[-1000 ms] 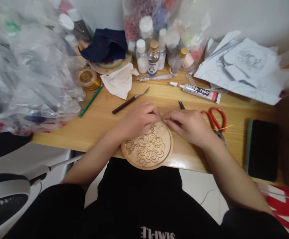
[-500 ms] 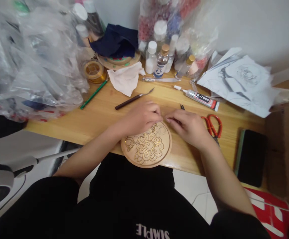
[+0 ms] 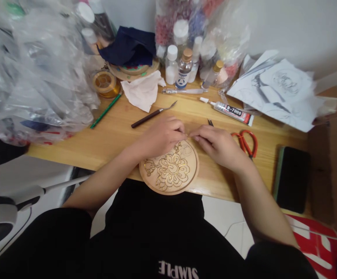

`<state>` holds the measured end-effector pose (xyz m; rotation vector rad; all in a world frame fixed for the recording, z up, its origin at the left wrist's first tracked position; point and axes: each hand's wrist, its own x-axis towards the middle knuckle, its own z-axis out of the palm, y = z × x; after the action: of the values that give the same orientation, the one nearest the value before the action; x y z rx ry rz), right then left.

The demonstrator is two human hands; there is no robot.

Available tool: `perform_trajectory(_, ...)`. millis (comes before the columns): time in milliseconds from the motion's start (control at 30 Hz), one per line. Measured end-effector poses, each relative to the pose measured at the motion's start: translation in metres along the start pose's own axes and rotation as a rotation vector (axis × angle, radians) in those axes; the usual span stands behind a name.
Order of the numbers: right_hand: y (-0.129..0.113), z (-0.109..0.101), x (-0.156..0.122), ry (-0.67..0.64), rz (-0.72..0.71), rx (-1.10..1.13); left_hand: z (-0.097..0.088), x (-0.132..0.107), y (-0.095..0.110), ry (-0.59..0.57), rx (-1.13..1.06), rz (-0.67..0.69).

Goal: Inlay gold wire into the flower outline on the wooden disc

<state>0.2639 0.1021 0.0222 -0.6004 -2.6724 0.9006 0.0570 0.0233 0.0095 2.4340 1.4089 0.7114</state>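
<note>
A round wooden disc [image 3: 186,178] with a gold wire flower pattern lies at the near edge of the wooden table [image 3: 113,135]. My left hand [image 3: 159,135] rests over the disc's upper left, fingers curled and pinched. My right hand [image 3: 216,145] sits at the disc's upper right, fingers pinched too. The fingertips of both hands meet above the disc's top edge, and whatever thin thing they pinch is too small to make out.
Behind the hands lie a dark-handled tool [image 3: 152,114], a B-7000 glue tube [image 3: 231,111], red scissors [image 3: 245,141], a green pencil [image 3: 106,110] and a tissue [image 3: 143,91]. Small bottles [image 3: 183,68], a gold wire spool [image 3: 104,82], plastic bags [image 3: 31,73], drawings [image 3: 279,89] and a phone [image 3: 292,178] surround them.
Only the camera has shifted slightly. Both hands stay pinched together at the disc's top edge, with the fingertips a little closer now.
</note>
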Motion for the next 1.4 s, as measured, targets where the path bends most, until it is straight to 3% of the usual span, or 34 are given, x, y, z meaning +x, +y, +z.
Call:
perform_trajectory(900,-0.0047,0.0003,0.0007,0.034,0.147,-0.119,-0.0007,-0.0003,0.0015,0.098,-0.068,0.021)
perform_trajectory(1400,-0.0065,0.0068,0.0049,0.025,0.113,-0.088,-0.0024,0.0012,0.0044,0.099,-0.009,-0.022)
